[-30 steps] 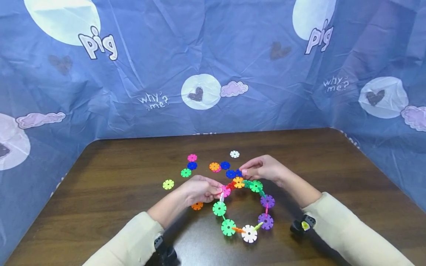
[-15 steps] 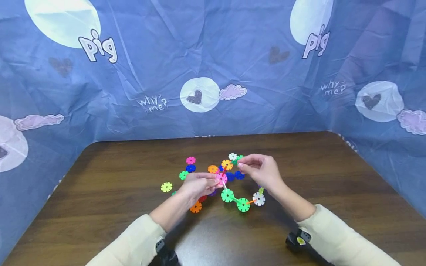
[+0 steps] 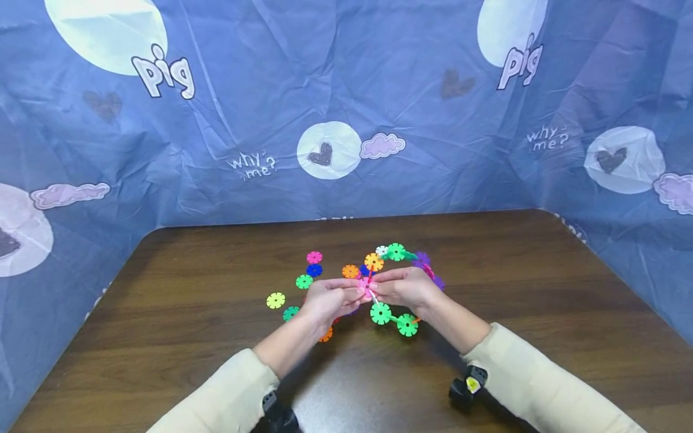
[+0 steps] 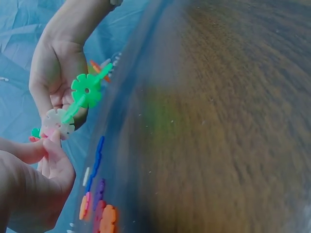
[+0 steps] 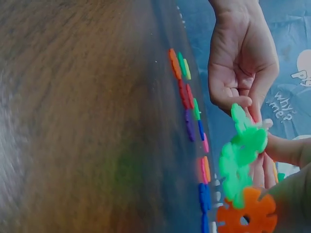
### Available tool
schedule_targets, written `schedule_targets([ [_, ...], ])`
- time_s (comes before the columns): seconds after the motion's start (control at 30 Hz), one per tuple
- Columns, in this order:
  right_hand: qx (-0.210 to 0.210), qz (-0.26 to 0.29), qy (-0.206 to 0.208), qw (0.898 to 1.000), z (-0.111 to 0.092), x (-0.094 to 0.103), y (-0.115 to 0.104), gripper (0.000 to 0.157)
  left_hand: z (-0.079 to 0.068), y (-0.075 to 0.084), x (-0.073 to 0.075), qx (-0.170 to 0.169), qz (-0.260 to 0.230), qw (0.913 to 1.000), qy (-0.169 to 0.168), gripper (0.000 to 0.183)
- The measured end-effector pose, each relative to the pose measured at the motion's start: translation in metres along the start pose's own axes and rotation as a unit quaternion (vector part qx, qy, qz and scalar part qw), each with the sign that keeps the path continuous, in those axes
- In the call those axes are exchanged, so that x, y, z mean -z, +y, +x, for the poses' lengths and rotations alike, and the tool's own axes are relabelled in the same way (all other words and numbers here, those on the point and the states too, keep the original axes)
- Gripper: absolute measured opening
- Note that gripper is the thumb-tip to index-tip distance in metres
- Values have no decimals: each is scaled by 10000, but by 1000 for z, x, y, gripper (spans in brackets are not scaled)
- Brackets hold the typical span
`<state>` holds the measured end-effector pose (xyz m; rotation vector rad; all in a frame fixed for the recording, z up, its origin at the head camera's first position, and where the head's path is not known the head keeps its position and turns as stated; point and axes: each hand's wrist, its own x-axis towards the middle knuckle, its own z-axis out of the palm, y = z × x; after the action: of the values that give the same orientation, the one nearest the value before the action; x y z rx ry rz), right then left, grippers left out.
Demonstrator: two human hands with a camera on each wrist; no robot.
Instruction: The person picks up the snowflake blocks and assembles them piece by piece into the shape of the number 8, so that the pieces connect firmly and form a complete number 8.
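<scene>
Pinching a pink disc [image 3: 367, 287] at its left edge, thumb and fingertips of the left hand [image 3: 327, 299] closed firmly on it. Meeting it from the opposite side with the right hand [image 3: 407, 287], thumb and fingers drawn together at its right edge, apparently gripping it too; cannot make out, behind overlapping fingertips, any smaller piece between them. Holding it clear of the wooden table [image 3: 346, 385], in front of the wearer.

Judging by this pose, probably pressing or adjusting a joint at the pink disc, slot into slot. Seems to call next for a steady left pinch and a careful push from the right, without springing neighbouring joints.

Leading outward and upward in the head view through a red piece [image 3: 370, 275] to an orange disc [image 3: 373, 262], a green disc [image 3: 397, 251] and a purple disc [image 3: 422, 259]; downward through a white piece [image 3: 375, 297] to light green discs [image 3: 381, 313]. Partly hidden by the right hand; cannot tell closed ring from open chain.

Lying loose beyond the left hand: a yellow-green disc [image 3: 275, 300], a blue disc [image 3: 314, 270], others.

Farthest out, on the blue backdrop [image 3: 260, 72], reading "pig" twice and "why me?" twice. Finding no legible brand on the discs.
</scene>
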<state>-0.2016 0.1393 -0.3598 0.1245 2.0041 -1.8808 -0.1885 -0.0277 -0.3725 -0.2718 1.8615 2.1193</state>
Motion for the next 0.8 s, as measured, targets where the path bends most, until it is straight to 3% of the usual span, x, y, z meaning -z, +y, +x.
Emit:
schedule_targets([
  [0.17,-200,-60,277,9994,1,1,4,37,2,-4,-4,31,-43,9997,-221,25],
  [0.4,-216,-88,455,9987,-3,12,0,37,11,4,-6,-67,366,9973,-635,24],
  [0.6,-216,97,516,9984,-6,36,-6,41,28,15,-10,-405,1154,9917,-401,23],
  [0.67,-245,132,533,9982,-7,46,-6,43,35,17,-12,-712,1769,9812,-299,21],
  [0.7,-270,131,570,9979,-8,51,-6,43,38,18,-14,-917,2163,9716,-265,20],
  [0.8,-314,75,614,9976,-10,64,-5,45,48,20,-21,-1541,3330,9297,-320,17],
])
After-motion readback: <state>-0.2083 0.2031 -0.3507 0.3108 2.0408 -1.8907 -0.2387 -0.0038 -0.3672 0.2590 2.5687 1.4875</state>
